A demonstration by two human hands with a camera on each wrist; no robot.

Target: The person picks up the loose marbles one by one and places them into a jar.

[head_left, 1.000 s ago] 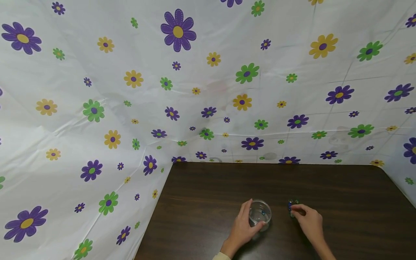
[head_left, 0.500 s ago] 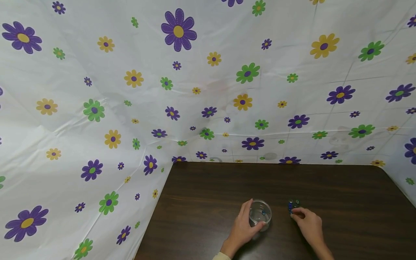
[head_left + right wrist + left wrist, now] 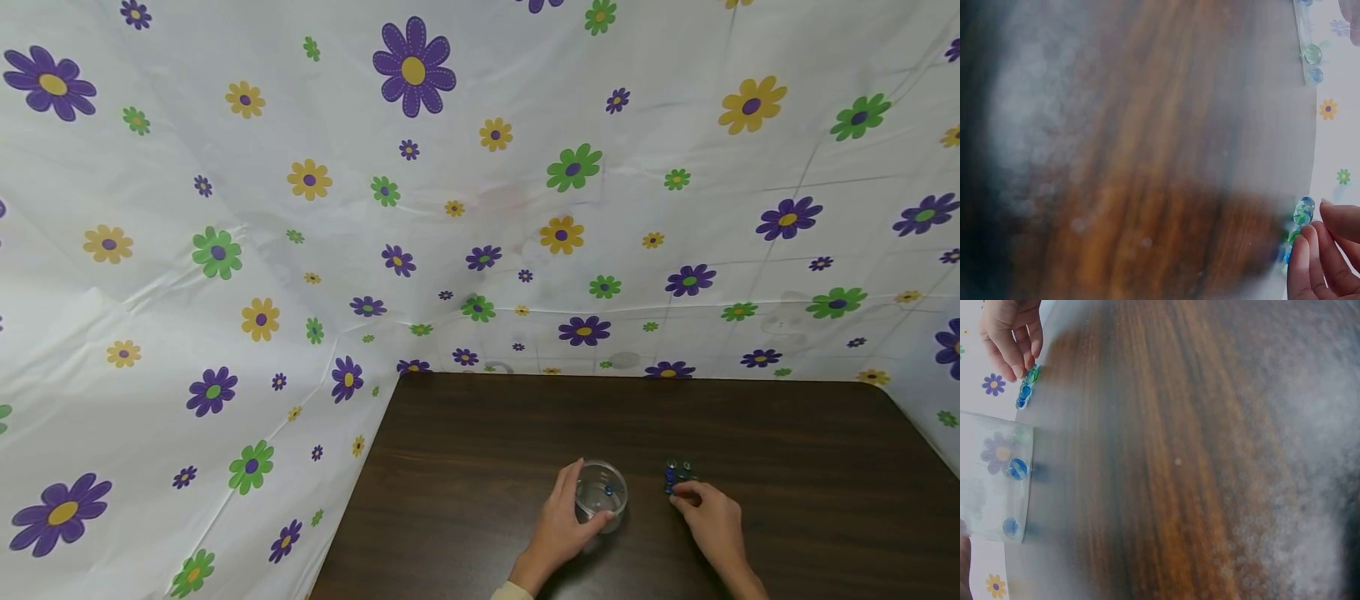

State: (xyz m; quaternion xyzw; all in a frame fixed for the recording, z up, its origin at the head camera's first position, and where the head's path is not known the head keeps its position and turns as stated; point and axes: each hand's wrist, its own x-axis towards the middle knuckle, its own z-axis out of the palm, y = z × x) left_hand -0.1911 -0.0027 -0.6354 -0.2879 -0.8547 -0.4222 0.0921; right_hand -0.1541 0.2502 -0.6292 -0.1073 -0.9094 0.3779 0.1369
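My left hand (image 3: pixel 558 521) grips the side of a clear round cup (image 3: pixel 617 523) standing on the table. Inside it are a few glass marbles; a blue one (image 3: pixel 1017 469) shows through the wall in the left wrist view. To the right of the cup, my right hand (image 3: pixel 716 521) has thumb and fingertips drawn together at a small cluster of blue and green marbles (image 3: pixel 670 477). In the right wrist view, a clear blue-green marble (image 3: pixel 1303 211) appears pinched at the tips of the thumb and fingers. The fingers partly cover the other marbles.
The dark wood table (image 3: pixel 480 433) spreads around both hands. Behind it and along the left hangs a white sheet (image 3: pixel 480 208) with purple, green and yellow flowers. A gap of bare tabletop separates the cup from the marble cluster.
My right hand has shifted slightly toward me along the cluster, uncovering more of the marbles. The left hand and the cup have stayed in place.
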